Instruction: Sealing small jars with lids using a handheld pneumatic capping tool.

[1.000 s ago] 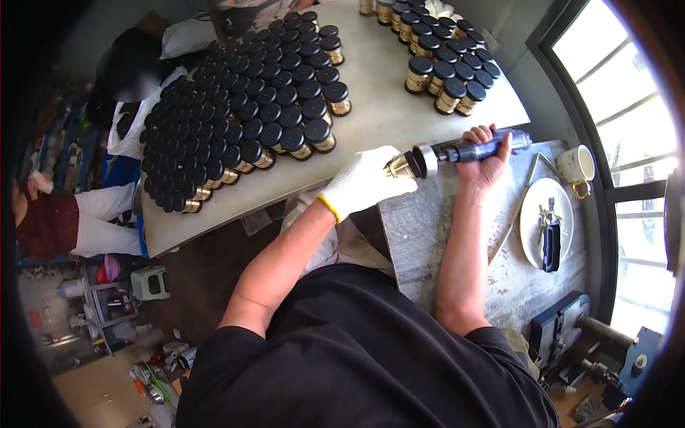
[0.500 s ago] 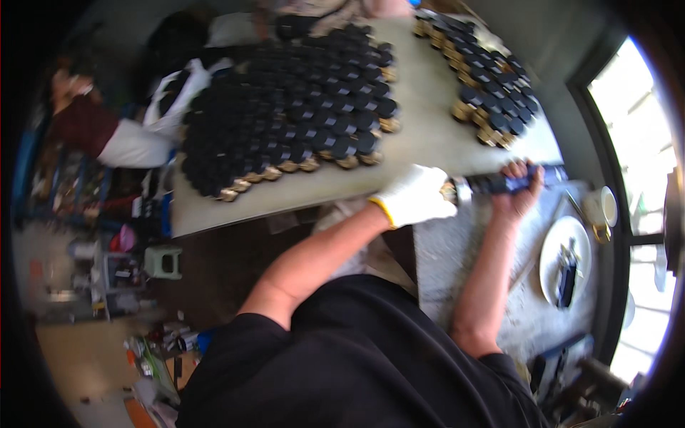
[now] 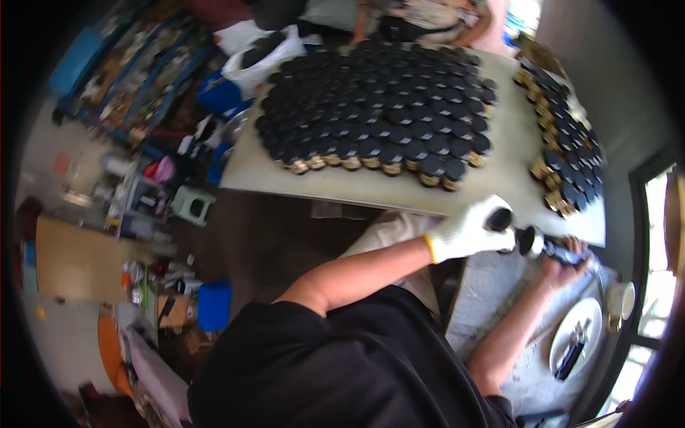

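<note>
Left hand (image 3: 465, 230) (gloved) curls round black-lidded jar (image 3: 499, 220); right hand (image 3: 565, 267) grips tool (image 3: 555, 250).

Centre right: left hand (image 3: 467, 234) is motion-blurred and hides most of its jar (image 3: 499, 220). Right hand (image 3: 567, 269) covers part of the tool (image 3: 555, 250), also blurred. Upper edge cuts off a co-worker (image 3: 428, 14). Rear jars (image 3: 321, 65) smear together. Lower right: parts (image 3: 580, 335) on plate (image 3: 590, 312) too small to identify.
</note>
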The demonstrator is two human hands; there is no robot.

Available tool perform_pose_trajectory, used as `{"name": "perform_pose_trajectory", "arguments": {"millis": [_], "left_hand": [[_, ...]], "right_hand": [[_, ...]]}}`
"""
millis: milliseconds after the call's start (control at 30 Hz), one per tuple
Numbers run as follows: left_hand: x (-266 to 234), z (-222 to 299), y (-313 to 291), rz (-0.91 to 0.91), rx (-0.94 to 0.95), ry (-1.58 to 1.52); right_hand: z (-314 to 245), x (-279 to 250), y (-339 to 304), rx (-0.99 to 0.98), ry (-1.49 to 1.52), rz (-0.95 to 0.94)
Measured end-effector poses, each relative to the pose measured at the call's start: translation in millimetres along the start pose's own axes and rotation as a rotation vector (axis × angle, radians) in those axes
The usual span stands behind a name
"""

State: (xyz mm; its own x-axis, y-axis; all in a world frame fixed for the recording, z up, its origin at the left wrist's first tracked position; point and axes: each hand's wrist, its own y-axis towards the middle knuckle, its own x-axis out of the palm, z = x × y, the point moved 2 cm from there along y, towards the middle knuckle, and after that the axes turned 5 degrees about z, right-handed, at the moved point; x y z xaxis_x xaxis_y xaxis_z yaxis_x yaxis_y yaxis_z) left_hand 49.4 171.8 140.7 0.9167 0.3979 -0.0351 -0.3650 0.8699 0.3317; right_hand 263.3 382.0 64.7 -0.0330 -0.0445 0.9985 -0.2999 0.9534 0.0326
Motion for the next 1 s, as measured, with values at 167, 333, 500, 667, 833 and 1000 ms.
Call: {"name": "perform_pose_trajectory", "arguments": {"millis": [167,333,500,667,833,1000], "left_hand": [[-12.1,-3.7,-8.9,-0.003,-0.260,-0.275],[9.4,-13.2,-6.2,0.020,-0.227,-0.190],[13.1,-15.8,-5.9,0.043,-0.188,-0.116],[13.8,-5.9,-2.1,0.026,-0.130,0.100],[4.7,-7.3,8.6,-0.078,-0.121,0.044],[-19.1,21.3,55.1,-0.378,0.172,0.593]], "right_hand": [[47.1,8.4,-4.4,0.066,0.028,-0.001],[41.7,25.2,-13.5,-0.021,-0.014,0.054],[36.9,21.4,-13.3,-0.024,-0.026,0.056],[33.7,16.7,-12.8,-0.008,-0.025,0.042],[36.4,17.9,-13.1,-0.010,0.010,0.067],[29.0,19.3,-12.7,-0.046,0.001,0.085]]}}
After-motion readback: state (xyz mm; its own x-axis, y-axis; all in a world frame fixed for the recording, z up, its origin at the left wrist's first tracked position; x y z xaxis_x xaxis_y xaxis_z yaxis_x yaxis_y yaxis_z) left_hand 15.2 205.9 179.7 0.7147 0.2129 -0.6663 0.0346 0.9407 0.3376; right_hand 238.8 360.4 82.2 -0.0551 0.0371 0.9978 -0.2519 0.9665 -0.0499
